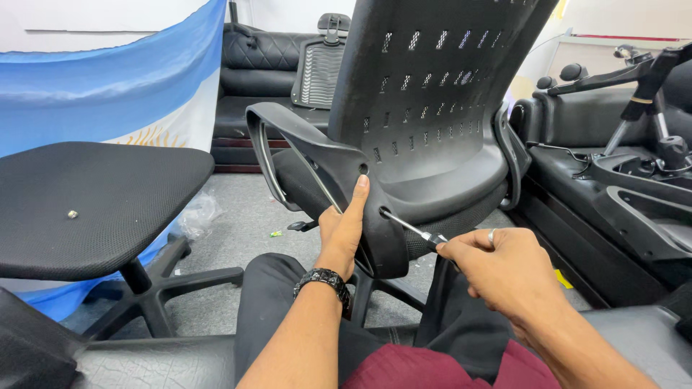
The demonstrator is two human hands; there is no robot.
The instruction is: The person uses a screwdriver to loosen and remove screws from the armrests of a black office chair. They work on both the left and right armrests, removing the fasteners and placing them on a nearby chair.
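The left hand [344, 227] braces the black chair back [425, 108], fingers [358, 193] pressed together flat beside a screw hole, steadying it. Just right of those fingers, the screwdriver [411, 229] enters the neighbouring hole; the right hand [504, 270] has fingers clamped on its handle, wrist cocked inward.

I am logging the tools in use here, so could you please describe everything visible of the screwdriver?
The slim screwdriver with a bare metal shaft runs slanted from the right hand, which grips its dark handle end, up-left into a hole in the black plastic chair back frame. Its tip sits inside that hole, hidden. The handle is mostly covered by fingers. The left hand braces the frame beside it without touching the tool.
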